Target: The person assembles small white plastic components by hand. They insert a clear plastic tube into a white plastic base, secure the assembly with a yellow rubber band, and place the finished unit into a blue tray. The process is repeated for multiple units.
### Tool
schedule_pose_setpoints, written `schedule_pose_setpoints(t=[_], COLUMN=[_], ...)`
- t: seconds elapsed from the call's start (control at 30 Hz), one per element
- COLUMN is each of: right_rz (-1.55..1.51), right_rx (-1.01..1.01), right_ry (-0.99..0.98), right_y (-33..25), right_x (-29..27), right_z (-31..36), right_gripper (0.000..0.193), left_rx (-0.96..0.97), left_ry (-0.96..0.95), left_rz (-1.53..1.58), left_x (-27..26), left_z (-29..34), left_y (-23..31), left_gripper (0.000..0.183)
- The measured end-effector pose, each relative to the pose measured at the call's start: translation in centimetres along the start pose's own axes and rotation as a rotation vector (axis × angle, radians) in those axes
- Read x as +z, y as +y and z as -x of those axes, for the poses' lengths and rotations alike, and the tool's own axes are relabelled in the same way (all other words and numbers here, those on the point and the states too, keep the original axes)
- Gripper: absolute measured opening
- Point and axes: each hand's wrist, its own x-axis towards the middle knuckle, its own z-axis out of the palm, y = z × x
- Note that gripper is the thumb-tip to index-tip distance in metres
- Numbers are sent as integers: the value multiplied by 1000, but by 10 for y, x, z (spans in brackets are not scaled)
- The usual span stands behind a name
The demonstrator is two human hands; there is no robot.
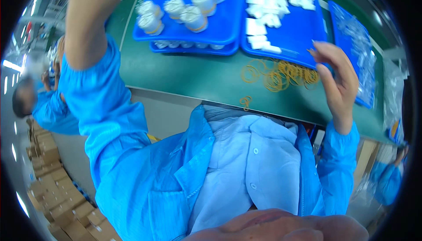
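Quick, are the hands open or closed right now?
Left hand: out of view, so it can't be told.
Right hand: open, loosely curled; too blurry to tell if it holds something small.

Middle tray (307, 28) on table (184, 74), small blocks (277, 1) inside. Left of middle tray: tray (227, 21) with pots (193, 20), above lower tray (227, 51). Right of middle tray: another tray (343, 36). In front of middle tray: bands (288, 72).
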Motion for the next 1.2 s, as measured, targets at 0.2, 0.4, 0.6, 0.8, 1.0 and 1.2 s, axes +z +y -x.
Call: schedule_pose_setpoints(t=[0.2, 0.4, 0.6, 0.8, 1.0, 1.2], right_rz=[-123, -10, -109, 129, 135, 346], right_rx=[-54, 18, 142, -209, 37, -90], right_ry=[-118, -72, 5, -56, -20, -208], right_y=[-18, 7, 22, 20, 66, 119], right_x=[26, 27, 15, 21, 11, 46], right_z=[-12, 11, 10, -24, -73, -88], right_gripper=[68, 40, 38, 43, 35, 24], left_rx=[300, 326, -516, -640, -614, -565], left_ry=[-307, -199, -246, -266, -119, -169], left_rz=[85, 316, 1358, 1768, 1734, 1682], left_x=[68, 131, 175, 192, 180, 191], left_z=[42, 66, 106, 109, 91, 101], left_y=[53, 50, 34, 17, 7, 5], left_gripper=[15, 19, 41, 33, 32, 32])
